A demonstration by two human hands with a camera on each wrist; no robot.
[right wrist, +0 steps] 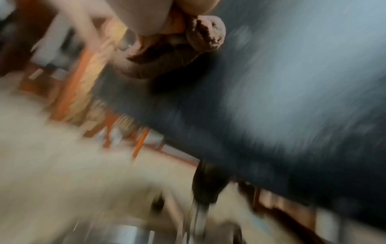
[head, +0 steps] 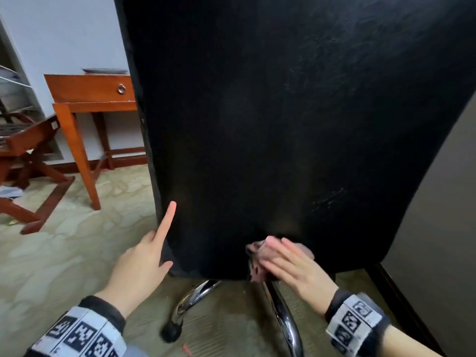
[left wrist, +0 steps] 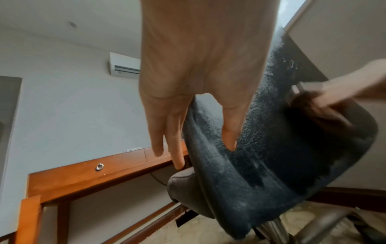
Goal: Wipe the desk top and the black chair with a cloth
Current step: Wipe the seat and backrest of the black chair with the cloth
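1. The black chair (head: pixel 296 124) is filling the view, its backrest facing the camera.
2. The wooden desk (head: pixel 90 91) is standing behind, at left.
3. The left hand (head: pixel 140 264) is resting open-fingered on the backrest's edge, holding nothing.
4. The right hand (head: pixel 291 266) is pressing the cloth (head: pixel 257 264) against the backrest's lower edge, fingers wrapping it.

Soft even light; right-wrist view heavily motion-blurred.

Pale wall (head: pixel 64 34), patterned carpet (head: pixel 77 240), wooden luggage rack (head: pixel 23 155).
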